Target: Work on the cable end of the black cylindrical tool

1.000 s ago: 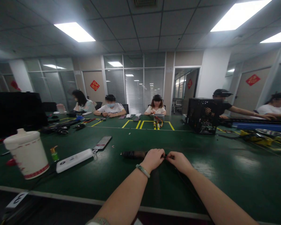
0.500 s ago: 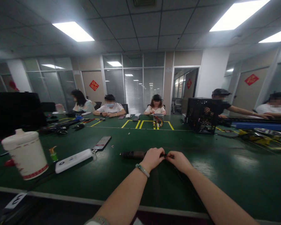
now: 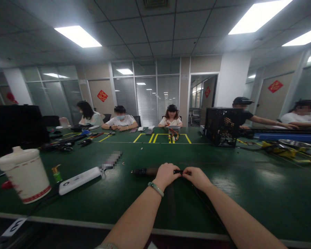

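Observation:
A dark electric screwdriver (image 3: pixel 143 172) lies on the green table top with its narrow tip to the left. My left hand (image 3: pixel 167 175) is wrapped over its rear part and hides much of the body. At the screwdriver's back end, a small black cable plug (image 3: pixel 178 171) shows between my two hands. The fingertips of my right hand (image 3: pixel 197 177) pinch the plug end. From there a black cable (image 3: pixel 204 200) runs toward me along the right forearm. Whether the plug is fully seated in the screwdriver, I cannot tell.
A white power strip (image 3: pixel 80 180), a phone (image 3: pixel 112 159), a small green bottle (image 3: pixel 57 173) and a lidded cup (image 3: pixel 26 176) stand left. Farther off are a black computer case (image 3: pixel 220 127), a yellow-framed item (image 3: pixel 287 150) and several people seated around the table.
The view has shifted slightly. My hands have moved a little apart, so more of the black plug shows between them; both keep their hold.

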`<state>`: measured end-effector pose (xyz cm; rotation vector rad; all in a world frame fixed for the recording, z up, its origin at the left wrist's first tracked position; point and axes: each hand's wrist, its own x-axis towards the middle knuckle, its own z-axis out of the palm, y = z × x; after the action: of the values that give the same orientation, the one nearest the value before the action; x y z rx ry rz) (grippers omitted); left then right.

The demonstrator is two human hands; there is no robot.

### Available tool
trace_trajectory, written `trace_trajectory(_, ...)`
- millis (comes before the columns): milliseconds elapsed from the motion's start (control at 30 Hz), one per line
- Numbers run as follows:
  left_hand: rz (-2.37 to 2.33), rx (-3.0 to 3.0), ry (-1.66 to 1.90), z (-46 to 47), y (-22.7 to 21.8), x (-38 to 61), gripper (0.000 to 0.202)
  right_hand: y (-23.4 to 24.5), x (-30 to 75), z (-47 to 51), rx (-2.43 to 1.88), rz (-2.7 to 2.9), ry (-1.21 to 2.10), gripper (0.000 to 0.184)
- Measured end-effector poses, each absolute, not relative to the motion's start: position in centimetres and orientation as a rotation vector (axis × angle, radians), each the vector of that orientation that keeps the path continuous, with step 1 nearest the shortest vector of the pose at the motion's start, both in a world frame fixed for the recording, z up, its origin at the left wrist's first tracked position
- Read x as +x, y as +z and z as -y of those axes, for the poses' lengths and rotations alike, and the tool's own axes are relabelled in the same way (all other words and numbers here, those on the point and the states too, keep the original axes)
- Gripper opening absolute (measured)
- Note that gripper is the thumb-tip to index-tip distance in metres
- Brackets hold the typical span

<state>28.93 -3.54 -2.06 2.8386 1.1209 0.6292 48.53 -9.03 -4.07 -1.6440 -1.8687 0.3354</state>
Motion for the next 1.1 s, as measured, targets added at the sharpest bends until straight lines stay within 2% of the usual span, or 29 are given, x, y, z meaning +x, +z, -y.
trace_trajectory(367, -1.122, 2.819, 0.582, 4.6, -1.8, 29.0, 0.034, -3.2, 49.4, 9.6, -1.574, 1.906, 0.482, 0.016)
trace_trajectory(733, -0.991, 2.871, 0.597, 5.8, -0.9, 29.1, 0.011, -2.9, 48.9, 10.1, -1.601, 1.935, 0.453, 0.017)
trace_trajectory(1100, -1.044, 2.811, 0.611, 5.7, -1.1, 29.1, 0.012, -3.2, 49.1, 9.9, -1.558, 1.940, 0.514, 0.014)
